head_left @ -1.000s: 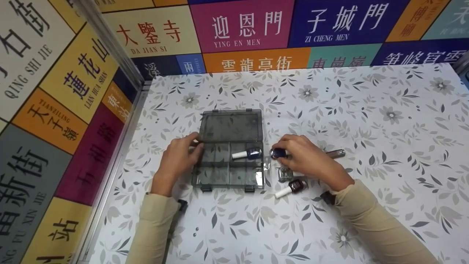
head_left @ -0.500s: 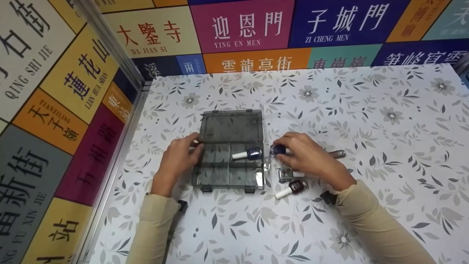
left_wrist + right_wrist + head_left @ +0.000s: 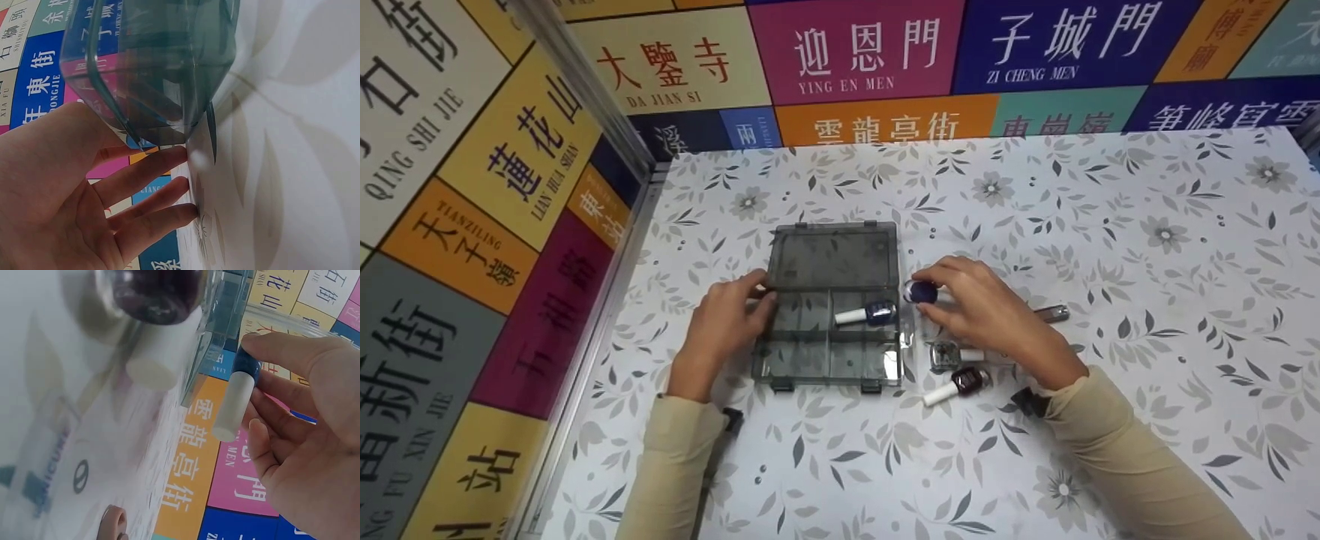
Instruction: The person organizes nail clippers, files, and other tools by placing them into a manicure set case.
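Observation:
A grey translucent compartment box (image 3: 835, 259) lies with its lid folded back. A dark blue nail polish bottle (image 3: 879, 313) with a white cap rests across its upper right compartment. My left hand (image 3: 727, 322) is at the box's left side, fingers loosely extended in the left wrist view; the thumb is partly hidden. My right hand (image 3: 986, 311) pinches another dark blue nail polish bottle (image 3: 921, 291), just right of the box. Its white cap (image 3: 233, 408) points toward the palm side in the right wrist view.
Right of the box lie a clear nail polish bottle (image 3: 945, 355) with a white cap and a dark red nail polish bottle (image 3: 969, 381). A metal nail clipper (image 3: 1051, 313) is partly behind my right hand. Sign-printed panels (image 3: 870, 52) border the floral tabletop (image 3: 1080, 247).
My right hand has moved slightly up and left with the pinched dark blue nail polish bottle, uncovering more of the clear bottle's cap. My left hand and the box have stayed in place.

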`<action>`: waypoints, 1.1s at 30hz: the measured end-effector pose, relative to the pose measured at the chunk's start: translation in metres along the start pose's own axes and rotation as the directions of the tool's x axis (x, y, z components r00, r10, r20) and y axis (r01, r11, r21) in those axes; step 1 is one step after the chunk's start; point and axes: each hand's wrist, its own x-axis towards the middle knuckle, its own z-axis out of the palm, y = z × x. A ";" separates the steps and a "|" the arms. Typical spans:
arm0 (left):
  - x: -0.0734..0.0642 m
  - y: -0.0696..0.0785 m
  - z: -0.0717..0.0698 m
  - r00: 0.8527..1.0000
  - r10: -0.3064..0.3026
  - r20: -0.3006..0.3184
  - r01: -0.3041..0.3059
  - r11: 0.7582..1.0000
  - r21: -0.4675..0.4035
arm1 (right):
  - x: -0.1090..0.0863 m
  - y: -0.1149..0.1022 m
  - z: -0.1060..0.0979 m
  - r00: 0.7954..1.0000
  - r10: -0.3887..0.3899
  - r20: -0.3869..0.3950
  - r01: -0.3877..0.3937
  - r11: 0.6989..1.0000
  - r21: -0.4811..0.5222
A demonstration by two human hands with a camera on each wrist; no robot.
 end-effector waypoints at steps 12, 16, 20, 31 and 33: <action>-0.001 0.002 -0.002 1.000 -0.024 0.001 0.024 0.999 0.023 | 0.006 -0.013 0.009 0.996 -0.090 -0.001 0.090 0.996 0.010; -0.001 0.002 -0.002 1.000 -0.016 -0.004 0.016 1.000 0.027 | 0.007 -0.017 0.011 0.995 -0.104 -0.001 0.104 0.994 0.013; 0.000 0.002 -0.002 1.000 -0.011 -0.008 0.011 1.000 0.029 | 0.007 -0.021 0.013 0.995 -0.096 0.008 0.096 0.995 0.023; -0.002 0.002 -0.001 1.000 -0.016 0.002 0.016 1.000 0.011 | 0.012 -0.031 0.022 0.991 -0.128 0.033 0.126 0.991 0.052; -0.002 0.003 0.000 1.000 -0.018 0.001 0.018 1.000 0.013 | 0.014 -0.032 0.024 0.988 -0.148 0.032 0.146 0.988 0.055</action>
